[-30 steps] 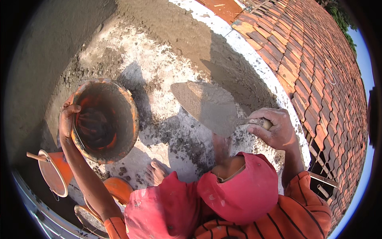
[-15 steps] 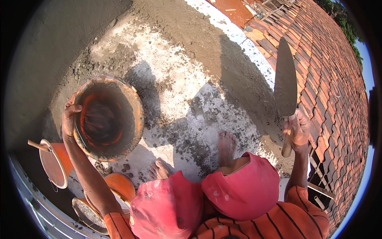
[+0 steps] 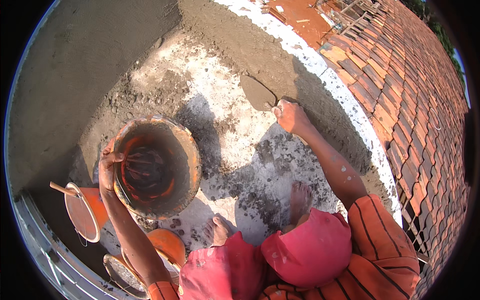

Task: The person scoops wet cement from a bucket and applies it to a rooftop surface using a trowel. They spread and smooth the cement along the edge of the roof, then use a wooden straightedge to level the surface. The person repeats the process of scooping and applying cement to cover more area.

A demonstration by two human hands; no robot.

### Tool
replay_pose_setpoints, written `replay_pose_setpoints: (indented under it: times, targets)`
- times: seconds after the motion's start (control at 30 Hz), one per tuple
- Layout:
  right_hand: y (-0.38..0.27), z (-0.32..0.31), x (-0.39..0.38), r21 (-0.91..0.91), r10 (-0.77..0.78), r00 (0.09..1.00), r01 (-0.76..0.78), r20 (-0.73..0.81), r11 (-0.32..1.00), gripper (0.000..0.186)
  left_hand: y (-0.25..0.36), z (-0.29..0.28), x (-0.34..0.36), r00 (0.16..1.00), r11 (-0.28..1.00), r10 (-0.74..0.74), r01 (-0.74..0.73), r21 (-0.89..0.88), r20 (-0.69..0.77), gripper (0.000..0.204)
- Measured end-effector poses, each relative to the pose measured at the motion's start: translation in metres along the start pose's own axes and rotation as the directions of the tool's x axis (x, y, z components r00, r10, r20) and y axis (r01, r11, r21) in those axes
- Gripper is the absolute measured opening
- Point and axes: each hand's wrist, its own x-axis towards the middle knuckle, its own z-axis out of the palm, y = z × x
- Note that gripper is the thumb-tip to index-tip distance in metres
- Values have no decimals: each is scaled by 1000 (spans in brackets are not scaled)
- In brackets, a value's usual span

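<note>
The left hand grips the rim of the large bucket at its left side, thumb hooked over the edge into the mouth and the other fingers bent around the outside, partly hidden. The right hand is closed in a fist around the handle of the trowel, the arm stretched forward and inward; most of the handle is covered by the fingers.

The trowel's blade reaches out from the fist toward the upper left, its rounded end farthest from the hand. It lies over the border between the pale, spattered floor and the band of wet mortar; whether it touches the surface I cannot tell. The bucket sits to the right of the left hand and well apart from the right hand, nearer the body than the trowel. Its mouth faces up, the inside smeared grey with orange showing through.

Left of the left forearm stands a smaller orange bucket with a wooden stick at its rim. Two bare feet show before the red shorts. Beyond a white ledge on the right slopes a tiled roof.
</note>
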Motion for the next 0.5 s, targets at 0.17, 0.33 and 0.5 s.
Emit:
replay_pose_setpoints:
  times: [0.17, 0.33, 0.5]
  targets:
    - [22, 5, -12, 54, 57, 997, -60, 49, 997, 42, -6, -33, 10, 996, 996, 12, -4, 93, -84, 65]
    - [16, 11, -4, 229, 133, 970, -178, 202, 957, 40, -2, -2, 13, 998, 999, -39, 39, -6, 42, 64]
    - [-4, 10, 16, 173, -42, 997, 31, 65, 984, 38, 2, 4, 18, 998, 998, -64, 64, 14, -1, 59]
